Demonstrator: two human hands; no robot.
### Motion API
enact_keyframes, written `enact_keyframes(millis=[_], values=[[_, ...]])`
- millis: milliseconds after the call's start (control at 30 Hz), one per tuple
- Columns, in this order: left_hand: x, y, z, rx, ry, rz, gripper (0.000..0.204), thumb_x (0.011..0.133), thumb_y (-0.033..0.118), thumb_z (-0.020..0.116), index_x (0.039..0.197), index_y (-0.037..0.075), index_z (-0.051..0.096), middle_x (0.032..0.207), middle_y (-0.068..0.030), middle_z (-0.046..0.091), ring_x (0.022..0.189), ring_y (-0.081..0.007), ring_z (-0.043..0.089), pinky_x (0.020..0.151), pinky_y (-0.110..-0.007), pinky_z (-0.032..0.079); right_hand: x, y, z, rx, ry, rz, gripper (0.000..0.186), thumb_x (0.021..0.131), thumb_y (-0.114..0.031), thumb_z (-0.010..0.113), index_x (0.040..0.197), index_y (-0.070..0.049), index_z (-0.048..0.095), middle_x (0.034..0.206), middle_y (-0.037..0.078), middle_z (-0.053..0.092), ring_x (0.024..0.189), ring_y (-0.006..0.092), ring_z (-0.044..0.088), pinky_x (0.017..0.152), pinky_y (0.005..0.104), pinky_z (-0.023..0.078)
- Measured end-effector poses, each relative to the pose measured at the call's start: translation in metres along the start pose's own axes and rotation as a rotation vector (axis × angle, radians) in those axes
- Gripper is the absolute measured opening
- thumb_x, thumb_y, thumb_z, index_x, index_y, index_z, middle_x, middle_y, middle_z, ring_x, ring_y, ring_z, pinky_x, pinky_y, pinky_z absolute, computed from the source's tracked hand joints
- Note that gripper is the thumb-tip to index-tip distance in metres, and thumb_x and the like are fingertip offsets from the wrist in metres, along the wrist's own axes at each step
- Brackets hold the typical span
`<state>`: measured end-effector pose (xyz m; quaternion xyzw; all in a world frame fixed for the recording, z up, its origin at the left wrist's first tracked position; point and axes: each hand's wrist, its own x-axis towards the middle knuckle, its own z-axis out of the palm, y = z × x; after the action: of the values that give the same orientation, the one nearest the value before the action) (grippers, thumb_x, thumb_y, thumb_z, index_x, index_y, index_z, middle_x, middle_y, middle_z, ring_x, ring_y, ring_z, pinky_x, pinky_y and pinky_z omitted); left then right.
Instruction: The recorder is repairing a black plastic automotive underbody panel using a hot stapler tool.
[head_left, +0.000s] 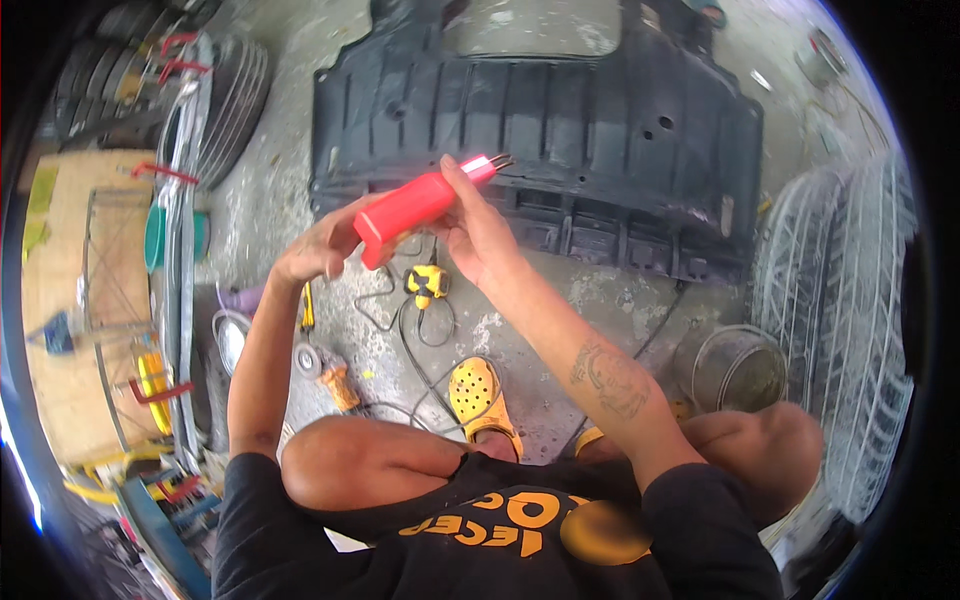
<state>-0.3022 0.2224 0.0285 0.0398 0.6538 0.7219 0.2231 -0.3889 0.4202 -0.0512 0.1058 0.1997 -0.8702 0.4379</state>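
A red pistol-shaped plastic welder (pixel 408 212), with two thin metal prongs at its tip, is held tilted in front of me, its tip pointing up and right. My right hand (pixel 475 225) grips it near the front, thumb laid along the top. At the rear end is my left hand (pixel 325 245), its fingers going behind the tool and partly hidden, its thumb standing apart below. Just beyond the prongs, a large black ribbed plastic car undercover (pixel 540 130) lies on the floor, apart from the tool.
Between my feet and the undercover lie a yellow-black power tool (pixel 427 284), an angle grinder (pixel 337 385) and loose cords. Tires (pixel 830 330) stand at right beside a metal bucket (pixel 738 368). To the left are a clamped metal strip (pixel 182 250) and a green bucket (pixel 156 238).
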Motion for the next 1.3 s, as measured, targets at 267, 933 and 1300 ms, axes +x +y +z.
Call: enact_keyframes(millis=[267, 933, 1300], values=[[0.052, -0.010, 0.012, 0.592, 0.384, -0.261, 0.036, 0.083, 0.019, 0.081, 0.113, 0.006, 0.067, 0.094, -0.0018, 0.070, 0.085, -0.0126, 0.065, 0.071, -0.028, 0.053, 0.007, -0.009, 0.001, 0.061, 0.127, -0.107, 0.051, 0.084, -0.041, 0.082, 0.112, -0.003, 0.063, 0.111, 0.008, 0.065, 0.103, 0.0179, 0.063, 0.097, 0.0390, 0.051], [0.084, -0.108, -0.088, 0.590, 0.188, -0.133, 0.044, 0.085, 0.026, 0.082, 0.121, 0.008, 0.067, 0.107, -0.0029, 0.071, 0.100, -0.0147, 0.064, 0.092, -0.032, 0.050, 0.045, -0.077, -0.199, -2.156, 0.212, -0.821, 0.057, 0.087, -0.038, 0.072, 0.140, -0.023, 0.057, 0.145, 0.008, 0.048, 0.141, 0.0360, 0.034, 0.117, 0.0628, 0.017], [0.057, -0.131, -0.116, 0.423, 0.284, -0.231, 0.042, 0.085, 0.027, 0.081, 0.119, 0.006, 0.068, 0.105, -0.0034, 0.071, 0.098, -0.0150, 0.064, 0.090, -0.032, 0.050, 0.074, -0.051, -0.202, -2.233, 0.431, -0.850, 0.041, 0.093, -0.040, 0.065, 0.133, -0.029, 0.063, 0.135, 0.003, 0.052, 0.136, 0.0308, 0.038, 0.117, 0.0642, 0.014]])
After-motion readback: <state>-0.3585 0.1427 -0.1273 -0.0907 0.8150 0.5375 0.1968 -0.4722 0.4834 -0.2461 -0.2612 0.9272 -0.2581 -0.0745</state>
